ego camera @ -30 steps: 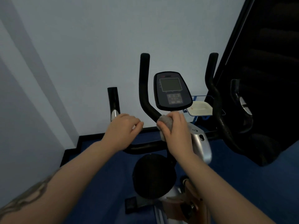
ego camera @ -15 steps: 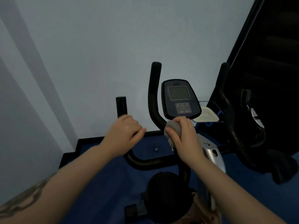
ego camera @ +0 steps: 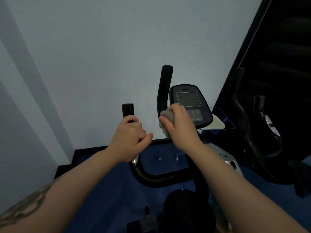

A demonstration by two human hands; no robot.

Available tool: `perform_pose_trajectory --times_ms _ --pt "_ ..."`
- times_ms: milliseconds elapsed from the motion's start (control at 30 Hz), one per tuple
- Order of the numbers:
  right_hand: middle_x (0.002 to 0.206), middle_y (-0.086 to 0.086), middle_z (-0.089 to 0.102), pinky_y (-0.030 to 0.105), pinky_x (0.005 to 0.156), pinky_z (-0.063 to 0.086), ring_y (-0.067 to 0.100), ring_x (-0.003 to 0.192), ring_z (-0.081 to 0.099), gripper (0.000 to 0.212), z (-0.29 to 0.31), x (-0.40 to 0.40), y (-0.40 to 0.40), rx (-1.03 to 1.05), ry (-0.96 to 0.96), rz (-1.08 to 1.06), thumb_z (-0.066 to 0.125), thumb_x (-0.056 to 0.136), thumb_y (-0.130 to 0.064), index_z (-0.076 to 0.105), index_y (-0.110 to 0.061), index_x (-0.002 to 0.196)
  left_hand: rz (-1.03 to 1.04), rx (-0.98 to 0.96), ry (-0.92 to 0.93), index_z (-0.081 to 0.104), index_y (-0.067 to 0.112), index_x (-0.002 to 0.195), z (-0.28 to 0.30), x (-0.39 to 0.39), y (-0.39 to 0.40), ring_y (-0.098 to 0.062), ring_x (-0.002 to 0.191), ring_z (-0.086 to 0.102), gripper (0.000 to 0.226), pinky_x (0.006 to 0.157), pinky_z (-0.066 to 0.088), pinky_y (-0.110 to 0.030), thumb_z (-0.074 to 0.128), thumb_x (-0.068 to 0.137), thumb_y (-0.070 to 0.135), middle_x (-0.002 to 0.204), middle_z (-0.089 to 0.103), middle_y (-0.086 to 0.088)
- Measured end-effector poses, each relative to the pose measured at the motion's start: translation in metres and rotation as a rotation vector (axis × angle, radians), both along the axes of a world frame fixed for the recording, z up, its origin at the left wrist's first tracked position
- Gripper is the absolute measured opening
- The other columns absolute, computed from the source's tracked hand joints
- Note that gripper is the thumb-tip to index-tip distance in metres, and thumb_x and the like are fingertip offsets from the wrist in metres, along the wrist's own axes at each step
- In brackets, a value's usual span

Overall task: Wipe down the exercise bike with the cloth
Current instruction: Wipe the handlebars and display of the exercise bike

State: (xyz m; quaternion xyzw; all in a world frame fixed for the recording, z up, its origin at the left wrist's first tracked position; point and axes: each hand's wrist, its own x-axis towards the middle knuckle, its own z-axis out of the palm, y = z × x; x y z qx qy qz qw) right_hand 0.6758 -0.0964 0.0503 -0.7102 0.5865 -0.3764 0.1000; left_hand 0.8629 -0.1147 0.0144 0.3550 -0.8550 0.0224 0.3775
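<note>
Head view, pale wall, blue floor, left hand gripping handlebar, right hand clutching cloth

Nothing I can read here: the console in front of me shows reddish marks above its screen, perhaps a logo, too blurred.

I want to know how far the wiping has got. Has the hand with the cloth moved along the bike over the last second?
Yes. The right hand with the cloth has climbed from under the console to its lower left edge, beside the upright handlebar.
</note>
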Motion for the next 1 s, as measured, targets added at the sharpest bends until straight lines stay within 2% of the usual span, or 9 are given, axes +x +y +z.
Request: perform_pose_trajectory --times_ms 67,133,200,300,433,600,767,933,1000 --pt "0.107 -0.004 0.047 0.033 0.073 0.044 0.013 0.094 0.05 0.022 -0.005 0.0 0.007 -0.004 -0.069 0.003 0.055 0.095 -0.04 0.045 -0.024 0.107 0.0 0.0 0.02 0.05 0.011 0.043 -0.002 0.0 0.002 -0.013 0.049 0.047 0.054 0.098 0.03 -0.023 0.043 0.092 0.031 0.043 0.047 0.004" --pt "0.106 -0.007 0.047 0.031 0.076 0.043 0.012 0.097 0.048 0.024 -0.015 -0.012 0.022 -0.013 -0.025 0.015 0.054 0.093 -0.045 0.044 -0.029 0.107 0.006 0.001 0.037 0.049 0.01 0.043 -0.004 -0.001 0.003 -0.015 0.048 0.047 0.054 0.098 0.031 -0.023 0.043 0.093 0.031 0.043 0.046 0.003" --pt "0.103 -0.009 0.047 0.028 0.074 0.039 0.011 0.096 0.047 0.023 -0.017 -0.02 0.025 -0.003 0.011 0.024 0.054 0.091 -0.047 0.043 -0.032 0.105 0.006 0.011 0.045 0.05 0.01 0.042 -0.004 -0.002 0.003 -0.015 0.048 0.047 0.055 0.098 0.032 -0.024 0.042 0.093 0.032 0.042 0.046 0.003" --pt "0.102 -0.005 0.047 0.028 0.067 0.039 0.013 0.09 0.05 0.019 -0.003 -0.007 0.003 0.031 -0.011 0.011 0.055 0.095 -0.041 0.043 -0.027 0.103 0.006 0.011 0.029 0.051 0.011 0.042 -0.001 -0.002 0.001 -0.014 0.049 0.049 0.056 0.098 0.031 -0.025 0.041 0.093 0.033 0.042 0.048 0.004" --pt "0.107 -0.002 0.048 0.033 0.072 0.046 0.014 0.093 0.054 0.021 -0.005 0.003 0.002 -0.004 -0.116 -0.034 0.053 0.096 -0.04 0.044 -0.024 0.106 0.013 -0.018 0.039 0.049 0.012 0.042 -0.003 -0.002 0.004 -0.013 0.048 0.047 0.054 0.099 0.031 -0.024 0.043 0.093 0.03 0.042 0.047 0.005" --pt "0.104 -0.004 0.052 0.028 0.07 0.045 0.006 0.088 0.054 0.024 -0.007 -0.015 0.008 0.052 -0.074 0.014 0.053 0.093 -0.047 0.044 -0.028 0.106 0.013 -0.02 0.047 0.049 0.011 0.042 -0.002 -0.003 0.002 -0.014 0.047 0.047 0.054 0.098 0.03 -0.022 0.043 0.092 0.03 0.041 0.046 0.005" --pt "0.108 0.003 0.054 0.033 0.073 0.044 0.016 0.092 0.056 0.023 0.007 0.006 -0.023 0.02 -0.251 -0.081 0.055 0.096 -0.039 0.043 -0.022 0.107 0.003 -0.012 0.043 0.05 0.011 0.042 -0.002 -0.003 0.004 -0.015 0.048 0.048 0.054 0.098 0.033 -0.026 0.043 0.092 0.03 0.042 0.048 0.004" --pt "0.099 -0.002 0.058 0.027 0.066 0.04 0.009 0.086 0.056 0.021 0.0 -0.013 -0.016 0.121 -0.153 0.014 0.055 0.096 -0.041 0.042 -0.027 0.104 0.009 0.008 0.051 0.05 0.01 0.042 -0.001 -0.004 0.003 -0.016 0.049 0.05 0.055 0.098 0.033 -0.027 0.042 0.092 0.031 0.042 0.048 0.003" --pt "0.101 0.002 0.058 0.031 0.069 0.042 0.013 0.088 0.056 0.022 0.015 -0.009 -0.034 0.084 -0.187 -0.002 0.057 0.096 -0.037 0.042 -0.022 0.103 0.008 0.022 0.05 0.05 0.01 0.042 -0.001 -0.002 0.003 -0.016 0.049 0.049 0.055 0.099 0.033 -0.027 0.041 0.092 0.031 0.042 0.048 0.003"
